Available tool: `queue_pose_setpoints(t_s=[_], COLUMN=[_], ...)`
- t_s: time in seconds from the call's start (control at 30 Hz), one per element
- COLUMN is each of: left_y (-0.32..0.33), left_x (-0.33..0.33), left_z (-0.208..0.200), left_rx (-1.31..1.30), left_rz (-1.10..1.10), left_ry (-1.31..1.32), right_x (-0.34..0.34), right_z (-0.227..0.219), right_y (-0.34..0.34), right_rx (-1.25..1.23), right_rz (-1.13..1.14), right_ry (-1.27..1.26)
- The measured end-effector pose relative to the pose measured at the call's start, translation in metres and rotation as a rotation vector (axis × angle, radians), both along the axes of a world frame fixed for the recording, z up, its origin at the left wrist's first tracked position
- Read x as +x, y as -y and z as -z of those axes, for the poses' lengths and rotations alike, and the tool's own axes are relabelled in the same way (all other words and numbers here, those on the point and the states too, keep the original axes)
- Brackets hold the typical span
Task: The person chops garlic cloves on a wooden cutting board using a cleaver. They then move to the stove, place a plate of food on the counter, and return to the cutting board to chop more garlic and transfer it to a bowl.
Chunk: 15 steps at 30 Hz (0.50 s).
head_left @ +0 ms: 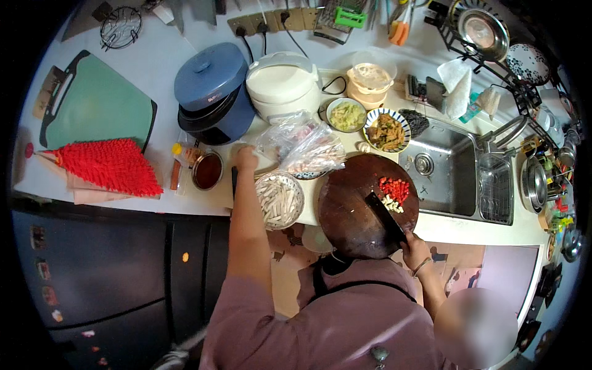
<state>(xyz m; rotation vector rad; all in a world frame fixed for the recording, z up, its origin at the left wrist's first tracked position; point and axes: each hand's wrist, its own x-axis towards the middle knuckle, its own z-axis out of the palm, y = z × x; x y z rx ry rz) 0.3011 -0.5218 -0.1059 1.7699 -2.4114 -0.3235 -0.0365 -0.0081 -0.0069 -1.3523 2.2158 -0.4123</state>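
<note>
Dark metal ran out from the curled fingers of your right hand (416, 250), which were wrapped around the handle end of a cleaver (386, 217). Your left hand (246, 158) was reached out well apart from it, just beside a clear plastic bag (296, 139); you kept its fingers too small in view for me to tell whether they were pinching anything or loosely bent.

Your blade lay over the round wooden chopping board (345, 203), near the two heaps you had there: chopped red chilli (394, 190) and, just below it, pale bits that looked like chopped garlic (391, 204). Both were already in small pieces, so I judged your cutting of them to be done or nearly so. What seemed left was clearing them, since neither heap was off the board yet.

Beyond the board's left edge, your white strips (276, 200) were already cut and filled a patterned bowl. I could not make out how far your bagged food was prepared.

Farther out, you had dark liquid (206, 171) in a steel bowl, pale green vegetables (346, 115) in another bowl, and a brown, cooked-looking dish (386, 132) on a plate near the sink (425, 197), both apparently finished or set aside.
</note>
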Motion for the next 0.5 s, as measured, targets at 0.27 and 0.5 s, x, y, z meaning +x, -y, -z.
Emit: queue_pose_setpoints(t_s=[0.27,0.5], left_y=[0.002,-0.062], left_x=[-0.037,0.026], left_z=[0.039,-0.061], left_rx=[-0.1,-0.177], left_rz=[-0.189,-0.139], left_ry=[-0.188,-0.312], right_x=[0.007,0.015], right_z=[0.004,0.007], right_y=[-0.003,0.009], right_rx=[0.119,0.063], right_rz=[0.0,0.034], right_ry=[-0.075,-0.021])
